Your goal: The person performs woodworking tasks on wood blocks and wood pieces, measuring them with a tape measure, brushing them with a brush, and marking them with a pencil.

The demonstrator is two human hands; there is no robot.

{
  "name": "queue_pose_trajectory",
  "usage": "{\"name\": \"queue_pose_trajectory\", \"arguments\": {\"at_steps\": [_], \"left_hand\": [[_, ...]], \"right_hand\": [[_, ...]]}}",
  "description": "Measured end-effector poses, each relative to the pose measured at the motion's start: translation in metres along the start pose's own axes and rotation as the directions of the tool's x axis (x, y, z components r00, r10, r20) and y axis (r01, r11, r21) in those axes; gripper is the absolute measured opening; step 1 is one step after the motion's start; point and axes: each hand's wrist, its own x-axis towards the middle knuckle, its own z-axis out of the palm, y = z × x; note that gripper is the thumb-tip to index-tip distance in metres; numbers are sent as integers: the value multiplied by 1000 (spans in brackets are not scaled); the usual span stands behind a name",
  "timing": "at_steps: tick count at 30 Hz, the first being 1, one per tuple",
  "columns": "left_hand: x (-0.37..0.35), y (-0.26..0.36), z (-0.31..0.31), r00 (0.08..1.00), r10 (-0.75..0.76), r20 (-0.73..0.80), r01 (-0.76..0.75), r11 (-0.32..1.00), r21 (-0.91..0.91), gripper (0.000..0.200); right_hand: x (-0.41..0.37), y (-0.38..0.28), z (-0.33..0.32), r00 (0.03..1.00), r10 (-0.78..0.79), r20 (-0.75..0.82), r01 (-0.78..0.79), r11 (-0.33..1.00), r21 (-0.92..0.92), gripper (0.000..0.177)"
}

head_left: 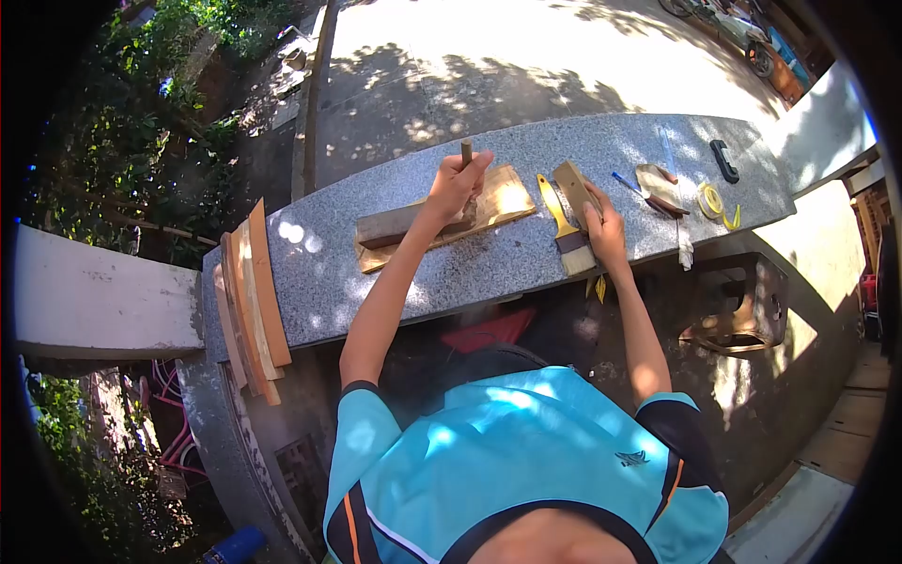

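My left hand (457, 191) is closed round a narrow wooden piece (466, 150) that sticks up above the fist. Beneath it, a brown wooden block (390, 226) lies along a light wooden board (512, 193) on the speckled stone bench (329, 273). My right hand (606, 228) grips a flat wooden block (569, 184), fingers around its lower part. Just left of that hand lies a paintbrush (561, 221) with a yellow handle and pale bristles.
Stacked wood strips (256, 291) cross the bench's left end. To the right lie a blue pen (625, 182), a cloth-like piece (658, 183), yellow tape (711, 200) and a black clamp (723, 162). A brown stool (742, 315) stands below the bench.
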Motion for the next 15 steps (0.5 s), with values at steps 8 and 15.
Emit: {"name": "queue_pose_trajectory", "arguments": {"at_steps": [8,15], "left_hand": [[7,-9,-6,999,-3,40,-4,985,173,50],[6,-23,-1,985,169,30,-167,907,386,47]], "right_hand": [[0,2,0,1000,2,-15,-2,1000,-16,37],[-1,-7,0,1000,26,-9,-26,1000,-3,37]]}}
